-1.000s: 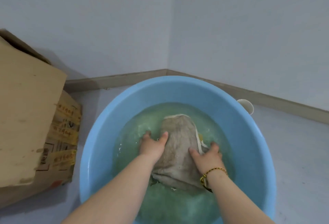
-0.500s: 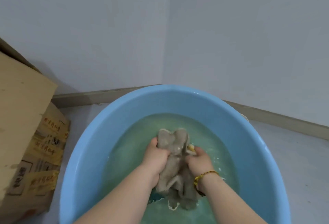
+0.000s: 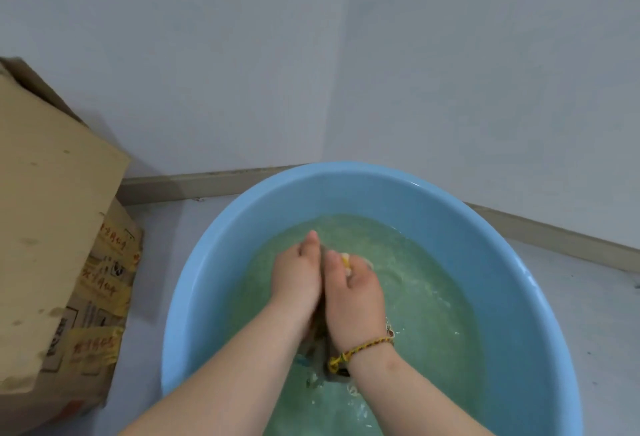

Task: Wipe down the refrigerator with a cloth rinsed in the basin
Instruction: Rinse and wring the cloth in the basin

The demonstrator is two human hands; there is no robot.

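Corner floor against pale walls: one blue basin (image 3: 485, 262) was set there, filled with greenish water (image 3: 433, 297). One cloth (image 3: 320, 349) was gripped between two hands, left hand (image 3: 298, 276) and right hand (image 3: 356, 293), fingers closed round it and pressed together at the waterline, judged a squeeze to rinse it. One cardboard box (image 3: 52, 228) was stood left of the basin. No refrigerator was seen.

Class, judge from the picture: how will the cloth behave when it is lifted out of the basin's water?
Likely floppy: the cloth is bunched between the left hand and right hand, with a loose end trailing below the wrists. Probably heavy for its size and dripping, since it sits soaked in the water of the basin.
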